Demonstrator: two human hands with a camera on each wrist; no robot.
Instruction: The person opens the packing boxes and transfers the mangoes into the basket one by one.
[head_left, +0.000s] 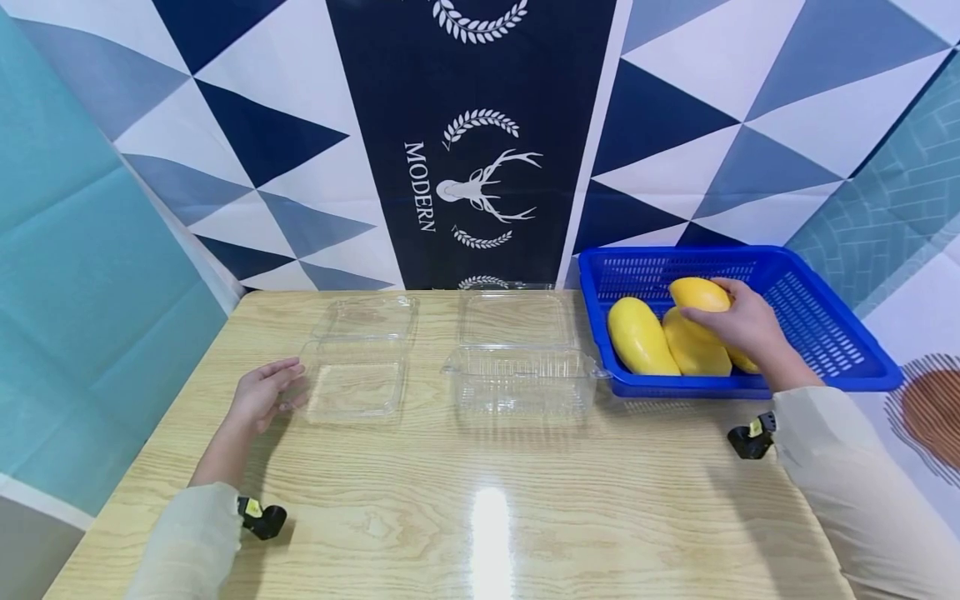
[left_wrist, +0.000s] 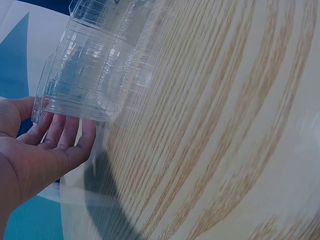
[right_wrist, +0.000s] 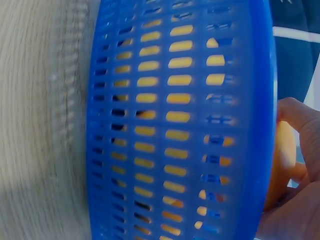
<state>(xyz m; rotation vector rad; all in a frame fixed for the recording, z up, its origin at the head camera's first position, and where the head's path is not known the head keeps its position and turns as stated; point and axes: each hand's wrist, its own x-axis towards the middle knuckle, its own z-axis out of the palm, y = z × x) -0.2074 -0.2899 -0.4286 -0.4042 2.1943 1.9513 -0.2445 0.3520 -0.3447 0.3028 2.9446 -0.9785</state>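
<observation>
My right hand [head_left: 750,323] grips a yellow mango [head_left: 697,294] from above, over the blue basket [head_left: 622,385]. Beneath it several more yellow mangoes [head_left: 642,337] lie in the basket. From the right wrist view the basket wall [right_wrist: 195,120] hides most of them, and the hand [right_wrist: 300,200] shows at the rim with the held mango [right_wrist: 284,160]. My left hand [head_left: 264,393] is at the left side of an open clear plastic clamshell box [head_left: 356,392]. Close up, its fingers [left_wrist: 70,132] touch the outside of the box's end wall [left_wrist: 85,75], with the thumb by the rim.
A second clear clamshell box [head_left: 521,387], lid raised toward the wall, stands between the first box and the basket. Behind the wooden table [head_left: 390,517] hangs a patterned cloth [head_left: 480,100]. The front part of the table is bare wood with a bright reflection.
</observation>
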